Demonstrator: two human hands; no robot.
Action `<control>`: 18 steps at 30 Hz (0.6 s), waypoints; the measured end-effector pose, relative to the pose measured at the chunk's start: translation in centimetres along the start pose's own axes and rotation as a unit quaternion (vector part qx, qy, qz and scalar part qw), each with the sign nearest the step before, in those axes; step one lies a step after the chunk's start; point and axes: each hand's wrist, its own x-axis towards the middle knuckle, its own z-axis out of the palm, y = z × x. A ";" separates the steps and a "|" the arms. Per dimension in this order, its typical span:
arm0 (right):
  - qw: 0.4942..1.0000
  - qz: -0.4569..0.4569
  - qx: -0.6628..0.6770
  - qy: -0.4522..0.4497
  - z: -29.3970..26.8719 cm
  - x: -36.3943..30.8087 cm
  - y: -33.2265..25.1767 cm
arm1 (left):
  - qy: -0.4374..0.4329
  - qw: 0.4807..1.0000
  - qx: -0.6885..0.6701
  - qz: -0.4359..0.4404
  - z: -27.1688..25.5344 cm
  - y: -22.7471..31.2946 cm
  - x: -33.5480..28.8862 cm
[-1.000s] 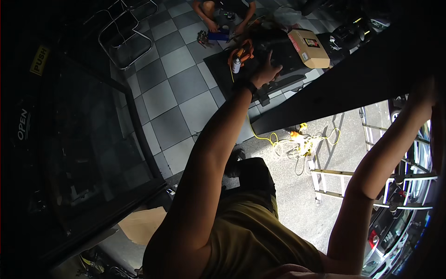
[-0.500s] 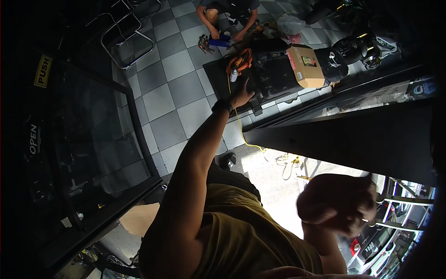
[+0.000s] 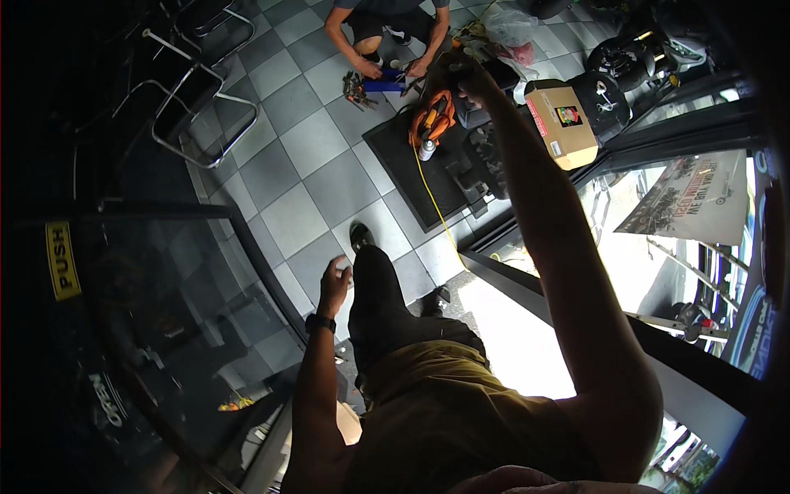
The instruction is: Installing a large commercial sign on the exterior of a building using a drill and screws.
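Note:
My left hand point(image 3: 333, 290), with a dark band on its wrist, hangs low beside my left leg near the glass door. Its fingers are loosely curled and apart, with nothing seen in them. My right hand point(image 3: 480, 87) is stretched far forward over a dark, bulky object at the edge of the black mat. Shadow hides its fingers, so I cannot make out whether it grips anything. Nearby are a coiled orange hose or cable point(image 3: 434, 118) and a spray can point(image 3: 426, 150). A flat cardboard box point(image 3: 561, 123) lies to the right of my right forearm.
A co-worker point(image 3: 387, 25) crouches ahead, hands at a blue tray point(image 3: 383, 86) beside several hand tools point(image 3: 356, 90). A yellow cord point(image 3: 431, 196) runs across the mat point(image 3: 399, 169) to the doorway. Metal-framed chairs point(image 3: 216, 156) and a dark glass door point(image 3: 177, 305) stand left; a motorcycle point(image 3: 621, 70) stands right.
My left hand has drawn back from the mat to beside my leg. My right hand has swung from the lower right to far forward. My view has shifted, and I have stepped onto the tiles.

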 end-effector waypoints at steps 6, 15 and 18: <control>0.988 0.123 -0.085 -0.048 1.9 9.1 -4.5 | -0.014 0.982 -0.023 -0.185 -12.3 -7.0 -2.3; 0.713 0.518 0.321 -0.347 -8.2 17.4 -3.8 | 0.055 0.956 -0.098 -0.270 -26.3 3.9 -5.0; 0.925 0.301 0.226 -0.048 -1.2 9.7 -11.9 | 0.052 0.938 -0.091 -0.330 -28.1 4.6 -8.6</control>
